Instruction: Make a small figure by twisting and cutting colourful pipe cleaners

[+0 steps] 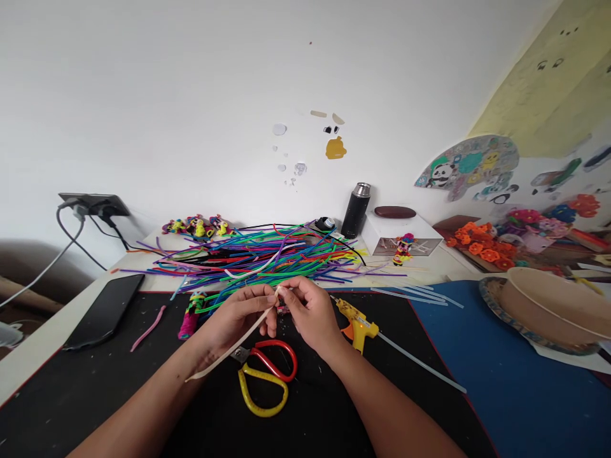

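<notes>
A cream pipe cleaner (237,344) runs from my fingertips down across my left wrist, its free end hanging loose. My left hand (243,312) pinches it near its upper end. Meeting it there, my right hand (305,312) has thumb and forefinger closed on the same end; a small dark and red bit shows between the hands, too hidden to name. Below the hands, scissors (264,378) with one red and one yellow handle lie on the black mat (143,401). A yellow glue gun (357,322) with a glue stick in its back lies right of my right hand.
Many coloured pipe cleaners (258,257) are heaped behind the hands. A phone (104,313), a pink pipe cleaner (148,328) and a pink-based figure (191,316) lie left. A black flask (356,211), white box (405,242) and round bowl (558,305) stand behind and right.
</notes>
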